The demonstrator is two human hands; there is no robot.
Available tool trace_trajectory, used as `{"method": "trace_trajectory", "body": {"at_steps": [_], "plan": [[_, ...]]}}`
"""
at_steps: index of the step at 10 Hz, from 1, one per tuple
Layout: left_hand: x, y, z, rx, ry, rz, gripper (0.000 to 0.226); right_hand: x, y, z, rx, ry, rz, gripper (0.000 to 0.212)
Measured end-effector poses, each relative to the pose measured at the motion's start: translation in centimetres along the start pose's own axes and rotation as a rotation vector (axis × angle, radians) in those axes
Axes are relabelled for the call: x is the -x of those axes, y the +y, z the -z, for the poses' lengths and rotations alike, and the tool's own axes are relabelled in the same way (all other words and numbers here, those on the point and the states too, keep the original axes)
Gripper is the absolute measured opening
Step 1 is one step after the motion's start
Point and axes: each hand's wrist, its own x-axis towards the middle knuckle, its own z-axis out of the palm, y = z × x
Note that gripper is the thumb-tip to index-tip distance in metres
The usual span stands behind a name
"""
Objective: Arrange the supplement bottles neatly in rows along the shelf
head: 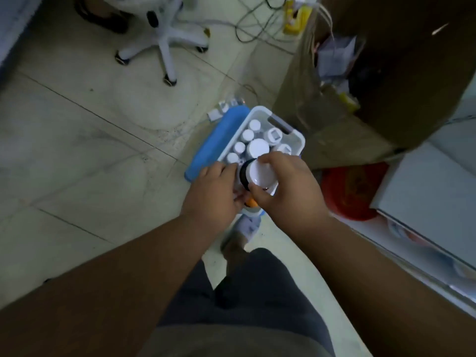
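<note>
Floor: pale tiles ran across the left, with the base of a swivel chair well apart from the work.
Blue lid: a blue lid lay on the floor, touching the basket's left side.
Basket: a white basket sat on the floor, holding white-capped bottles packed upright and close together.
Left hand: the left hand reached into the basket's near end with fingers curled around something small; what it held could not be told, though an orange bit showed beneath it.
Large bottle: a dark bottle with a wide white cap was tilted above the basket's near end.
Right hand: the right hand gripped that bottle, fingers and thumb wrapped round its cap.
Shelf: a white shelf unit stood to the right, beside a cardboard box.
Advice: lifting straight up looked wise, so neighbours would not topple, with the grip shifted to the body in case the cap was loose.
</note>
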Motion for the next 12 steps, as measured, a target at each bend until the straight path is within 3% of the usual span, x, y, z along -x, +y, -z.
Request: {"method": "trace_trajectory", "body": {"at_steps": [2,3,5,6,8,11,12], "plan": [[-3.2,-2.2,-4.0,0.088,-0.071,0.048,0.041,-2.5,3.9,-5.9,0.072,0.0,-0.017,0.032],[-4.1,-3.2,-4.6,0.106,-0.114,0.041,0.045,-3.9,4.7,-7.6,0.144,0.074,0.023,0.03],[-4.5,-4.6,-4.6,0.117,-0.131,0.04,0.048,-5.2,4.0,-7.8,0.162,0.168,0.036,0.032],[-3.7,-5.1,-4.2,0.12,-0.13,0.01,0.042,-3.8,4.0,-7.9,0.156,0.153,0.016,0.03],[-3.4,-5.1,-4.6,0.056,-0.171,-0.036,0.045,-3.3,5.1,-10.4,0.208,-0.036,-0.027,0.034],[-2.8,-4.9,-2.9,0.036,-0.159,-0.068,0.044,-3.5,4.1,-10.3,0.285,-0.036,-0.054,0.048],[-0.4,-4.3,-0.7,0.009,-0.172,-0.093,0.046,-0.3,2.3,-8.2,0.255,0.054,-0.08,0.05]]}}
